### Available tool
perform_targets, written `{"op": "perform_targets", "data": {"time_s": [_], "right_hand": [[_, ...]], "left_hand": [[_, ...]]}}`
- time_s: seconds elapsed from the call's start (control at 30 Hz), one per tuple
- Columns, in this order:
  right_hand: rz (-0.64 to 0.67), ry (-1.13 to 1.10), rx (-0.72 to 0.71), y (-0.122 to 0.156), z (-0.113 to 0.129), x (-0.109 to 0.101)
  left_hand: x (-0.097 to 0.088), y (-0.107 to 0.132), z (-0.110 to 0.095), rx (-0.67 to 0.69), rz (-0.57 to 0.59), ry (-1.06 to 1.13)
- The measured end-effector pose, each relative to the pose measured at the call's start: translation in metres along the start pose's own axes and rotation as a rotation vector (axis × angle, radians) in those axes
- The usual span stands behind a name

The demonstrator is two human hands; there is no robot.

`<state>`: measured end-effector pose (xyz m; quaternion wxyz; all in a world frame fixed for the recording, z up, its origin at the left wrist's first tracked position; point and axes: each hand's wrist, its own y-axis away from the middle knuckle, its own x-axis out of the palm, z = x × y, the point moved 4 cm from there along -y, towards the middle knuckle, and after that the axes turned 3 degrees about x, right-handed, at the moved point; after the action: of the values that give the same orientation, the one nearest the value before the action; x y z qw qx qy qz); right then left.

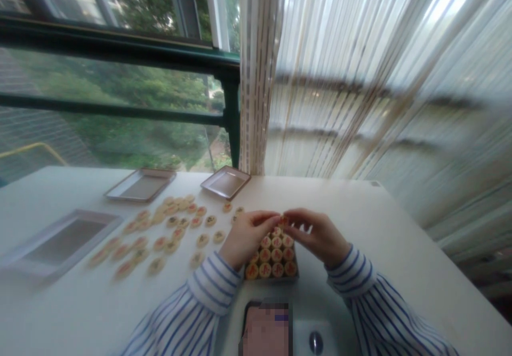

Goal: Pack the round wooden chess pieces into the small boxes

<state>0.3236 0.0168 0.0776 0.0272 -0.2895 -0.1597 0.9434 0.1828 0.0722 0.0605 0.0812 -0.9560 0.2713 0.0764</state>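
Observation:
Both my hands meet above a small tray packed with round wooden game pieces marked in red. My left hand and my right hand pinch one red-marked piece between their fingertips at the tray's far edge. Both hands have curled, closed fingers. Striped blue-and-white sleeves cover my forearms.
Several loose round pieces lie scattered left of the hands on the white table. Three empty trays stand around: a large one at the left, one at the back left, a small one at the back. A phone lies near me.

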Motion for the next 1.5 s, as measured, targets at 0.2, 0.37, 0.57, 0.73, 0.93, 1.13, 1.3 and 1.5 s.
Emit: {"op": "perform_targets", "data": {"time_s": [0.2,0.37,0.57,0.73,0.93,1.13,1.3,1.5], "right_hand": [[-0.007,0.241,-0.101,0.000,0.010,-0.001],[0.033,0.316,-0.106,0.002,0.010,0.001],[0.076,0.364,-0.123,0.004,0.009,0.001],[0.154,0.435,-0.102,0.005,0.004,0.003],[0.175,0.456,-0.090,0.005,0.002,0.005],[0.177,0.470,-0.086,0.004,0.002,0.005],[0.165,0.480,-0.084,0.005,0.002,0.005],[0.176,0.474,-0.069,0.004,-0.002,0.005]], "left_hand": [[-0.001,-0.001,0.004,0.048,0.030,-0.029],[0.001,0.000,0.003,0.083,0.081,-0.089],[-0.005,0.017,-0.011,0.179,-0.002,-0.354],[-0.015,0.053,-0.015,0.371,0.072,-0.597],[-0.014,0.085,0.003,0.379,0.304,-0.816],[-0.010,0.089,0.017,0.358,0.350,-0.869],[-0.013,0.086,0.016,0.373,0.345,-0.913],[-0.019,0.070,0.002,0.439,0.167,-0.849]]}}
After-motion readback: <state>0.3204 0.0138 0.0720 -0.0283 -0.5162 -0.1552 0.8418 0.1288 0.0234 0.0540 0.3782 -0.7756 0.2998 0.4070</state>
